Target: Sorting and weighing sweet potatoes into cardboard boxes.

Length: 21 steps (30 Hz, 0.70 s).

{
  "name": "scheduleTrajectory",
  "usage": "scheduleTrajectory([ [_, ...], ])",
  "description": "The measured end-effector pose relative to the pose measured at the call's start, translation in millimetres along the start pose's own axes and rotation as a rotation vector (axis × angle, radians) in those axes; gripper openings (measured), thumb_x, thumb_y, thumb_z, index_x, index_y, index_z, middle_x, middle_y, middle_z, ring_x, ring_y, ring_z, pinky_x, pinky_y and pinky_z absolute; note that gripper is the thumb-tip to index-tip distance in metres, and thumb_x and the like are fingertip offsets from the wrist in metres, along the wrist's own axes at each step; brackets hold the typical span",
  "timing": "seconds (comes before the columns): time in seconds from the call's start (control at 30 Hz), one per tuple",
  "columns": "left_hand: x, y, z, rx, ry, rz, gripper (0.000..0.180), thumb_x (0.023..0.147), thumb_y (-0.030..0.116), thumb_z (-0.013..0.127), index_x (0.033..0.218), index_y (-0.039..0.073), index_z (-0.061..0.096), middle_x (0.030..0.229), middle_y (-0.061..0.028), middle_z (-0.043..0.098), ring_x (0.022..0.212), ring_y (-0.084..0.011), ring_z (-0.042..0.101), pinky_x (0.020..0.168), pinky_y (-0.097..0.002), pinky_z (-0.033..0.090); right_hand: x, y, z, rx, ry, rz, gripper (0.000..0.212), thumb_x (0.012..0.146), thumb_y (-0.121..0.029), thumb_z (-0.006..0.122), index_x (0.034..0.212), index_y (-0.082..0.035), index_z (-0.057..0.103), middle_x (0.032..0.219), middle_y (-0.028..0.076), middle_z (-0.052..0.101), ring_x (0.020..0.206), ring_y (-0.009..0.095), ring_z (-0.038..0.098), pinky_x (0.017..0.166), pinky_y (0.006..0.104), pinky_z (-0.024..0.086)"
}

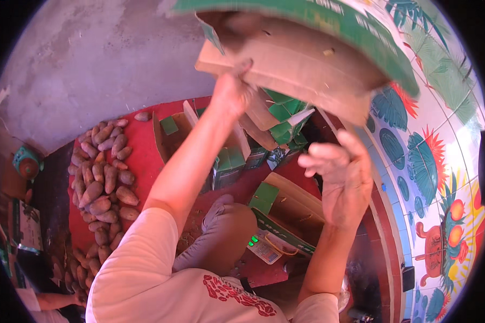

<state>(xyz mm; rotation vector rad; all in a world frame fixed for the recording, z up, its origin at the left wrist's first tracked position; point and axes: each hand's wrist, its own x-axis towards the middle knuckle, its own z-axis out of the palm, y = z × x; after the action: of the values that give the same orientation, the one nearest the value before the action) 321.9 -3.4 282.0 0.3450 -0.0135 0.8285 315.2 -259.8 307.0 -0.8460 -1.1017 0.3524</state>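
Raised in front of me at the top is an open cardboard box, green outside and brown inside, tilted and slightly blurred. My left hand grips the box by its near flap, thumb on the inner side. My right hand is in the air below the box's right end, apart from it, its fingers spread and a little bent. Below that hand stands another open green box. A small scale with a lit green display sits by that box's near side, close to my bent knee.
Brown tubers lie heaped on a red sheet at left. More open boxes stand beyond my left forearm. A grey wall rises behind, a painted tile wall at right. Another person's hand is at lower left.
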Motion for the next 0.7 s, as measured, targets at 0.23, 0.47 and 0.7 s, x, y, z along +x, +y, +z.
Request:
scheduleTrajectory([
  [0.23,120.3,-4.9,-53.2,0.282,0.090,-0.085,0.030,0.083,-0.006,0.045,0.113,0.001,0.044,0.113,-0.0143,0.051,0.107,-0.0283,0.051,0.094,-0.0461,0.044,-67.6,27.9,-39.1,-0.067,0.148,0.232,0.024,0.093,-0.018,0.047,0.101,0.002,0.054,0.081,0.015,0.062,0.068,0.022,0.062,0.065,0.0325,0.051],
  [0.47,142.5,-16.3,-76.0,0.810,0.154,-0.255,0.033,0.078,0.000,0.057,0.110,0.005,0.048,0.108,-0.0113,0.053,0.097,-0.0262,0.057,0.083,-0.0398,0.051,-137.3,46.0,-89.9,-0.119,0.337,0.483,0.019,0.092,-0.014,0.048,0.099,0.002,0.056,0.083,0.013,0.063,0.071,0.020,0.062,0.068,0.0296,0.049],
  [0.7,170.8,-22.3,-103.3,0.870,0.299,-0.054,0.029,0.078,0.004,0.061,0.105,0.003,0.051,0.099,-0.0110,0.058,0.087,-0.0276,0.061,0.070,-0.0375,0.056,-152.7,57.5,-102.3,-0.185,0.410,0.543,0.017,0.092,-0.011,0.048,0.098,0.001,0.057,0.082,0.011,0.064,0.072,0.017,0.062,0.068,0.0271,0.048],
])
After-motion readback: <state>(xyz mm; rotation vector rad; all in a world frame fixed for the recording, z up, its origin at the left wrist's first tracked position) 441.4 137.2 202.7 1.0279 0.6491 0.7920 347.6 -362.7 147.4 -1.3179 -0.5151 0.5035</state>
